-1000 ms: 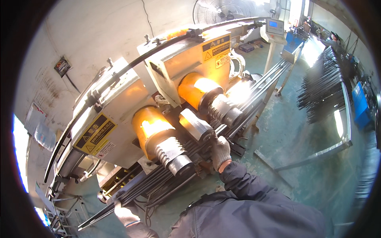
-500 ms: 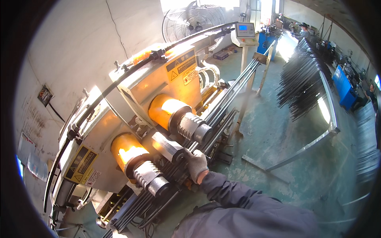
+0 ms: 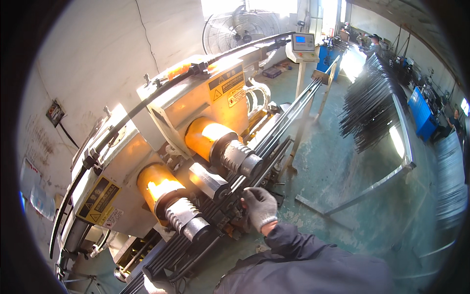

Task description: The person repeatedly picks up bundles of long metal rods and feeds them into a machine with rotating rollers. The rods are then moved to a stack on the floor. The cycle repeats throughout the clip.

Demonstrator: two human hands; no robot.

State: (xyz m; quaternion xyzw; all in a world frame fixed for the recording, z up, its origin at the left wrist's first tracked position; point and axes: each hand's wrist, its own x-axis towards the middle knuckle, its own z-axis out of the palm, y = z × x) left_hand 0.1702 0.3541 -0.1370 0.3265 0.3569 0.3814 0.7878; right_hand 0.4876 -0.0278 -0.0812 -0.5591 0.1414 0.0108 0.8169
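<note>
1. Plainly, in the head view, the right hand (image 3: 259, 208), gloved in grey, sat at the front of the machine (image 3: 196, 127), its fingers curled down on the dark metal rods (image 3: 274, 142) where they ran past the grooved rollers. The grip looked closed about one or more rods, though the exact rod could not be told.
2. Those rods lay in a bundle along the machine's front face, running from its lower left end up to the right toward the control panel (image 3: 303, 43) on its post. They passed just beside the upper grooved roller (image 3: 240, 158) and the lower grooved roller (image 3: 186, 220), each jutting from an orange housing.
3. A pale glove, probably the left hand (image 3: 155, 287), showed only as a sliver at the bottom edge below the machine's left end; whether it was open or closed could not be told. The two hands were well apart.
4. Judging by the grip, the step in hand was seating or feeding rods between the rollers. The next move would likely call for keeping the rods straight in the grooves and the fingers away from the rollers.
5. Right of the machine stood a rack of rods (image 3: 372, 108) on the green floor (image 3: 342, 161), with a fan (image 3: 240, 29) behind the machine.
</note>
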